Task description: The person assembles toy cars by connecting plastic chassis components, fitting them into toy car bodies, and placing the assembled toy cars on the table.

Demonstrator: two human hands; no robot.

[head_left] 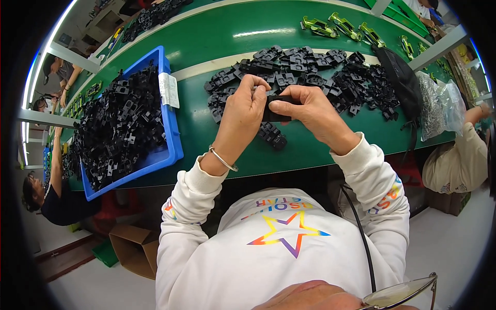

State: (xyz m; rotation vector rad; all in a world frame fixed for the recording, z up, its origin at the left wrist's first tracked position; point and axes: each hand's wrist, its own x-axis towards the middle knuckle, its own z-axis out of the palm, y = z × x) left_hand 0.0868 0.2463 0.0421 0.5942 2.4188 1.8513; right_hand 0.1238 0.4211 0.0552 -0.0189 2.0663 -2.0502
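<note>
Black plastic part (269, 115): one, held between the hands over the green table (194, 124); long axis roughly left to right, front end indiscernible.
Right hand (319, 114): one, thumb and fingers pinching the part.
Left hand (242, 107): one, thumb and forefinger drawn together by the part's left end; whether they grip anything, cannot tell.
Blue crate (176, 142): one, left, holding uncountable black pieces (121, 124).
Bright green pieces (345, 27): at least four, beyond.
</note>
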